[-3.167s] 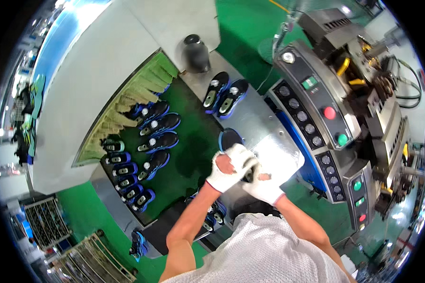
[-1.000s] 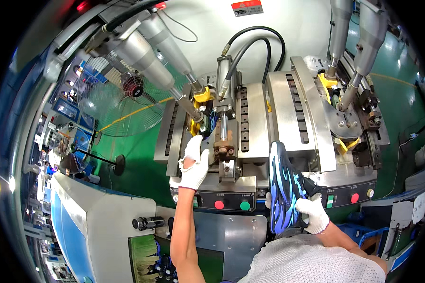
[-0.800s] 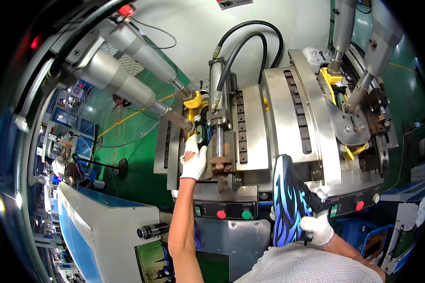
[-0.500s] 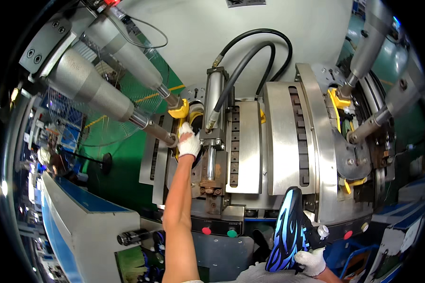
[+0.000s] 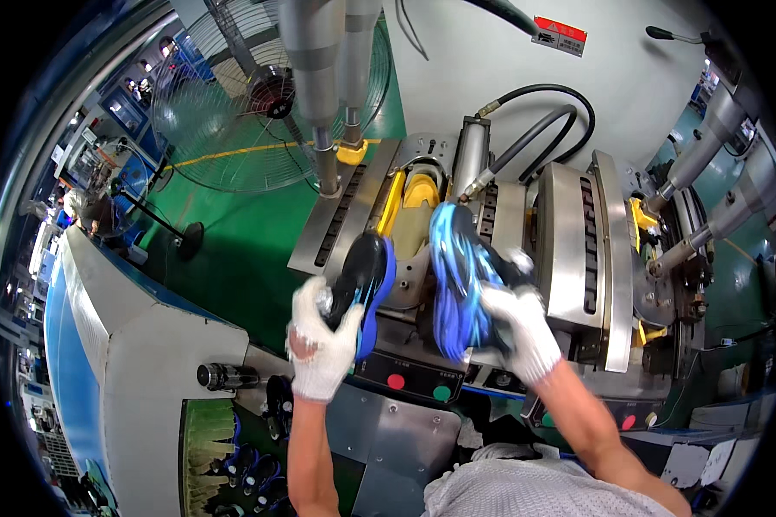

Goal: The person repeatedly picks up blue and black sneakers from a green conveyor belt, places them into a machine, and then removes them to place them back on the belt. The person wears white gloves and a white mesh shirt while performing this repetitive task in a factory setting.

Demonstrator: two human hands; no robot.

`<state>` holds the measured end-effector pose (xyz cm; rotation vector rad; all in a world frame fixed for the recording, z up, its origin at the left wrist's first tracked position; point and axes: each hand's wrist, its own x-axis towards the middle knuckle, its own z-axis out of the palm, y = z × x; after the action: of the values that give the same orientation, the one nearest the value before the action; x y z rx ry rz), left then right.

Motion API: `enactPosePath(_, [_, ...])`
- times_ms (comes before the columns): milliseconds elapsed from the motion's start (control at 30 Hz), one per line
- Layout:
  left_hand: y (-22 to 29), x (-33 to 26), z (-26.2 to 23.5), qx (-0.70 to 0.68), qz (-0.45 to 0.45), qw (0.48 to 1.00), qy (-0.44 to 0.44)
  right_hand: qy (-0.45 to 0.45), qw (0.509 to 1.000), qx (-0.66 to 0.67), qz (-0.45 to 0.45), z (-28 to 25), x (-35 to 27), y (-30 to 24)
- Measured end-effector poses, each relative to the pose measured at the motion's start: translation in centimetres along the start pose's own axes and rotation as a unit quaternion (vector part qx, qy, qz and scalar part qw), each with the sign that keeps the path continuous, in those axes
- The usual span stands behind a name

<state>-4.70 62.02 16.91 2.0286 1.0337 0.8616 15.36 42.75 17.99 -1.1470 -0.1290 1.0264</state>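
My left hand [image 5: 323, 340], in a white glove, grips a black shoe [image 5: 359, 276] with a blue sole, held upright in front of the machine's left station. Beside it, my right hand [image 5: 519, 332], also gloved, is closed on a shoe patterned in black and bright blue [image 5: 459, 284], slightly blurred by motion. The two shoes are apart, toes pointing away from me. Just beyond them lies the left station's bed with a yellow pad [image 5: 420, 191] and a yellow side strip [image 5: 391, 202]; the right-hand shoe covers part of this station.
A metal cylinder [image 5: 471, 155] with black hoses stands behind the shoes. The right station has a curved steel plate [image 5: 569, 246]. Red [image 5: 396, 382] and green buttons line the front panel. A large fan [image 5: 272, 90] stands back left. Several shoes [image 5: 254, 474] lie lower left by a dark bottle [image 5: 227, 376].
My left hand has come out of the left station and now holds a shoe. My right hand has raised its shoe from near my lap. The left station's arms and side plate stand farther from its bed.
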Motion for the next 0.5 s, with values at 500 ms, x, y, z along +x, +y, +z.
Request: enactPosePath(500, [-17.4, -41.9, 7.0, 0.274, -0.291, 0.911, 0.102, 0.211, 0.653, -0.721, -0.102, 8.5, 39.1, 12.3])
